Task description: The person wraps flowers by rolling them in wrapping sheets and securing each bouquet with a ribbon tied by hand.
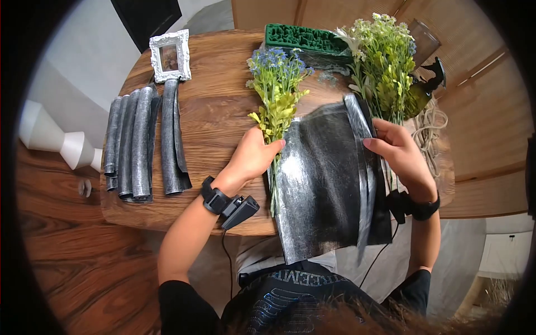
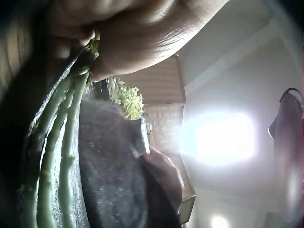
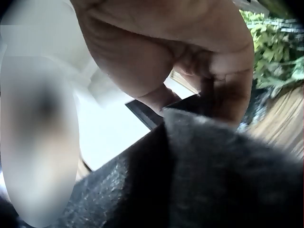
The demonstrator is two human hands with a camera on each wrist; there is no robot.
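A shiny black-grey sheet [image 1: 318,178] lies partly unrolled in front of the person, its near end over the table's edge and its right side folded. At its left edge the left hand [image 1: 254,153] grips a bunch of blue and white flowers [image 1: 276,84] by the stems [image 2: 69,156], together with the sheet's edge. The right hand [image 1: 402,151] pinches the folded right side of the sheet between thumb and fingers; in the right wrist view that hand [image 3: 180,52] is above the dark fold [image 3: 213,156].
Rolled dark sheets [image 1: 127,145] and a white ornate frame [image 1: 185,56] are at the left. Behind are a green foam block [image 1: 307,39] and, at the right, white-flowered stems [image 1: 385,72], a dark spray bottle [image 1: 427,84] and twine [image 1: 430,134].
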